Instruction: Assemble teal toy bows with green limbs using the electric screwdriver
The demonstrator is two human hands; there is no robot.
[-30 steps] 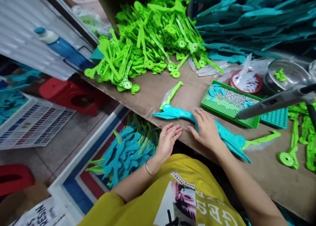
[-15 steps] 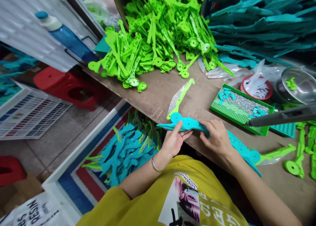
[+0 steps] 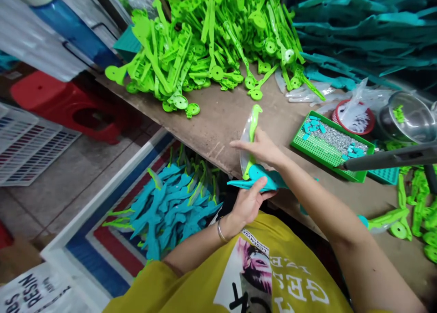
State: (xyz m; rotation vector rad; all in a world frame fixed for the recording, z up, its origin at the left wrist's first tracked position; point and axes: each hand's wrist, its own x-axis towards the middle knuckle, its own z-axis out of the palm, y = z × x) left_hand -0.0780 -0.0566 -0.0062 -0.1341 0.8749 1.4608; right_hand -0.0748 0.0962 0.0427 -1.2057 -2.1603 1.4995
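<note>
My left hand (image 3: 251, 203) is closed round a teal plastic handle (image 3: 264, 178), thumb on top. From the handle's far end rises a lime-green arm (image 3: 253, 130) with a thin greyish, blade-like sheet along its left side. My right hand (image 3: 264, 149) is at the arm's middle, a digit stretched across its front and the other fingers partly hidden behind it. The right forearm covers most of a second teal piece with a lime-green arm (image 3: 384, 219) at the table's near edge.
Lime-green parts (image 3: 211, 44) are heaped at the back, teal parts (image 3: 368, 30) at back right. A green basket (image 3: 362, 172) holds small metal and teal pieces, beside a metal bowl (image 3: 411, 133). A grey tool (image 3: 385, 159) juts in from the right. Assembled pieces (image 3: 167, 208) fill a box below left.
My right hand has left the teal handle and moved up and left to the lime-green arm, which now stands more upright. My left hand keeps its hold. The view has shifted slightly.
</note>
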